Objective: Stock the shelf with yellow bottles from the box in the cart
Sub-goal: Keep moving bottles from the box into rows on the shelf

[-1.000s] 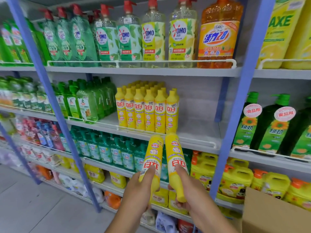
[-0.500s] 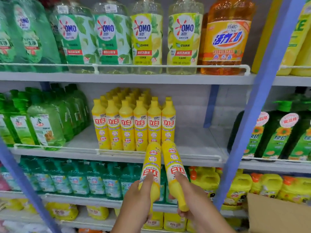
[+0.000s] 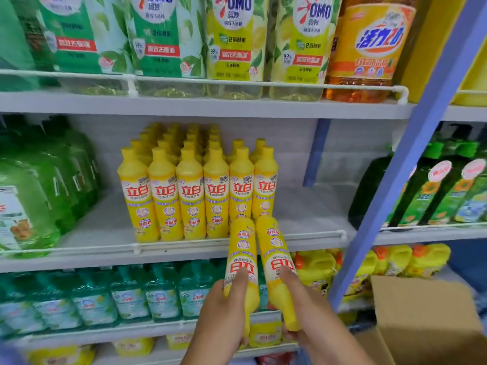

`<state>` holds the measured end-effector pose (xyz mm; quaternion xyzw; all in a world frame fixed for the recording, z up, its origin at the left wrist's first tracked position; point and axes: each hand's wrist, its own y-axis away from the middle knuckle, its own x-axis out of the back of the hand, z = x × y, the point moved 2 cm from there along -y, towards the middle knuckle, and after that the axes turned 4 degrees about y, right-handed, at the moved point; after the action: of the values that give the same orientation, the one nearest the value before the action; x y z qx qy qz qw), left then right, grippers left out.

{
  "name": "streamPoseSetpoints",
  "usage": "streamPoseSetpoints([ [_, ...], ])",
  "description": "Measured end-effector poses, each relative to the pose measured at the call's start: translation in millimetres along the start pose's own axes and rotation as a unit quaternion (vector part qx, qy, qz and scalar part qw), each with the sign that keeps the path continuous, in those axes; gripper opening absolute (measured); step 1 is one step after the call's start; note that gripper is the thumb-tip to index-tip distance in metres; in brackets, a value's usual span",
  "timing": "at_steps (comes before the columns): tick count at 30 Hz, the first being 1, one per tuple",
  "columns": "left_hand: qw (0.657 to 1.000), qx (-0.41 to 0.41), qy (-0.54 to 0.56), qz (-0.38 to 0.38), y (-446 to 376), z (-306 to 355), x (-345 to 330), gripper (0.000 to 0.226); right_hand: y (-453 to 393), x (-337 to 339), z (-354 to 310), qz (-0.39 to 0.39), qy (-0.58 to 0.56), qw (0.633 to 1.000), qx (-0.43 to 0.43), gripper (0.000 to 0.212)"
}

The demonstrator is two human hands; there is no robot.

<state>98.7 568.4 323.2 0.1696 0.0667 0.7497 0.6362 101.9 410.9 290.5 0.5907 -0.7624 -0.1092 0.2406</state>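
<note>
At nine o'clock on the middle shelf, green bottles are packed to the wire rail. Just right of them, the stocked yellow bottles are stood upright in tight rows, labels forward, the front row close behind the rail.

At six o'clock, one yellow bottle is grasped in the left hand, fingers wrapped round its neck end, cap toward the person and base aimed at twelve o'clock. Beside it, a second bottle is gripped the same way in the right hand. The two bottles lie nearly touching, their bases level with the rail and overlapping the rightmost stocked columns in view. They are probably held base-first so that each can be tipped upright once over the rail.

Bare shelf is left toward two o'clock, between the stocked block and the blue upright post; that gap appears to be the room meant for them. The rail must be cleared by the bases, and the shelf above limits the lift. At five o'clock, a cardboard box flap is seen close to the right forearm.
</note>
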Motion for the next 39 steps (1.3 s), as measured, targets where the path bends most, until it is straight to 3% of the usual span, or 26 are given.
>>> streamPoseSetpoints([
  [4,1.000,0.013,-0.002,0.001,0,5,-7,0.051,-4,9,-4,0.000,0.015,1.000,-0.001,0.097],
  [9,0.999,0.032,0.000,0.020,2,9,-13,0.056,-6,16,-9,-0.020,0.020,1.000,-0.004,0.069],
  [14,0.999,0.027,-0.005,0.037,2,10,-18,0.060,-10,14,-9,-0.044,0.014,0.999,-0.005,0.086],
  [17,0.999,0.035,0.009,0.039,1,11,-22,0.052,-11,19,-10,-0.042,-0.003,0.999,-0.012,0.095],
  [24,0.999,0.029,0.004,0.037,-1,16,-27,0.051,-11,24,-19,-0.057,-0.050,0.997,-0.023,0.067],
  [39,0.999,0.049,0.008,0.014,-27,24,-33,0.063,-27,25,-41,-0.078,-0.047,0.996,-0.023,0.066],
])
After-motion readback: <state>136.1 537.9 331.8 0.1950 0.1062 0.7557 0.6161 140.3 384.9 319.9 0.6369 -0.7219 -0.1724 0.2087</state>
